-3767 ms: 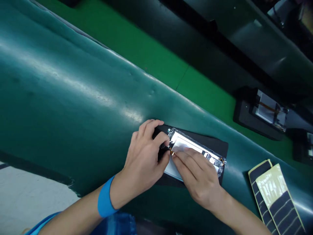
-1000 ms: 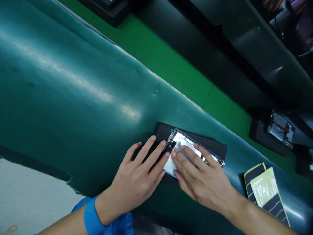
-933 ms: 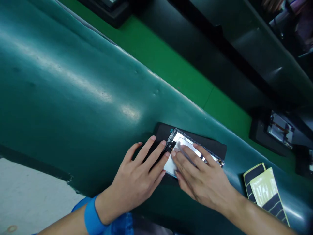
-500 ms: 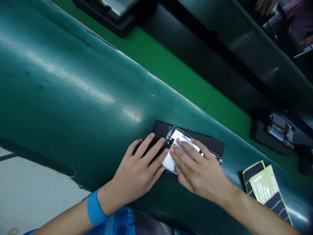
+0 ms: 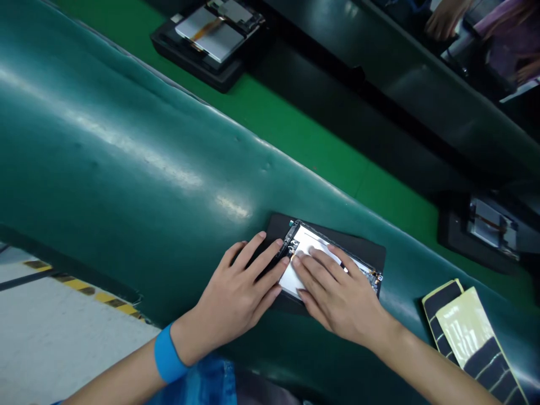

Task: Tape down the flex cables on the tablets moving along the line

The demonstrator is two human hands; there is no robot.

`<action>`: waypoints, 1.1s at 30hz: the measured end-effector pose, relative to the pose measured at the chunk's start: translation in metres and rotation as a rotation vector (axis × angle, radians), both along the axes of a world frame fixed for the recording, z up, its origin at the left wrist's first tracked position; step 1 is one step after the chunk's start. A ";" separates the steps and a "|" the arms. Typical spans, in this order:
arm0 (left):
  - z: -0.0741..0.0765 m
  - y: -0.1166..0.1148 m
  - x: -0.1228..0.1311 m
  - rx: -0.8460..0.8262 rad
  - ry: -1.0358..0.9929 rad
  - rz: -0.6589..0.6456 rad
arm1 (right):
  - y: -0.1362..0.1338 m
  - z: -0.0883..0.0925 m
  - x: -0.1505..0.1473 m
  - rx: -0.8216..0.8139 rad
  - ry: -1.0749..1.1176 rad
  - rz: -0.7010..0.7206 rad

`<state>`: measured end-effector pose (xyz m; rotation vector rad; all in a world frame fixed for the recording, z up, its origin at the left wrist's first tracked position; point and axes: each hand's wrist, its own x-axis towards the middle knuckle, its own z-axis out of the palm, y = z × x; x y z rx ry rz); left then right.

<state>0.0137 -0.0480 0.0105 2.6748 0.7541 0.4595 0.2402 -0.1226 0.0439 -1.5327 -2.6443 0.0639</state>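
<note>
An opened tablet (image 5: pixel 291 281) with silver battery panels and a circuit strip at its right end lies on a black pad (image 5: pixel 363 243) on the green bench. My left hand (image 5: pixel 242 289) is open, its spread fingertips resting along the tablet's left edge. Flat across the silver panels lie the fingers of my right hand (image 5: pixel 343 295), hiding the tablet's middle. Neither hand is wrapped around anything. A blue band (image 5: pixel 169 353) circles my left wrist.
Yellow-backed sheets with black strips (image 5: pixel 459 323) lie to the right. Beyond the bench edge runs a green belt-like surface (image 5: pixel 291 124). It carries another opened tablet (image 5: pixel 211 36) at upper left and one more (image 5: pixel 491 225) at right. A co-worker's hand (image 5: pixel 447 17) shows at top right.
The view has shifted slightly, bringing more of the upper-left tablet into sight. My right hand's fingers have shifted slightly over the silver panels. My left hand stays at the tablet's edge.
</note>
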 end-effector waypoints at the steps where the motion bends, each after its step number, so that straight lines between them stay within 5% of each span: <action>1: 0.000 0.000 0.000 -0.003 0.001 0.001 | 0.000 0.000 0.000 -0.001 0.005 0.005; 16: 0.002 0.007 -0.001 -0.075 0.013 -0.013 | 0.000 -0.001 -0.003 -0.028 0.052 -0.010; 27: 0.009 0.005 0.002 0.092 0.123 -0.087 | -0.001 -0.001 -0.003 -0.013 0.078 -0.027; 33: 0.015 0.016 -0.004 -0.077 -0.009 -0.058 | -0.002 0.009 0.006 0.043 0.102 -0.151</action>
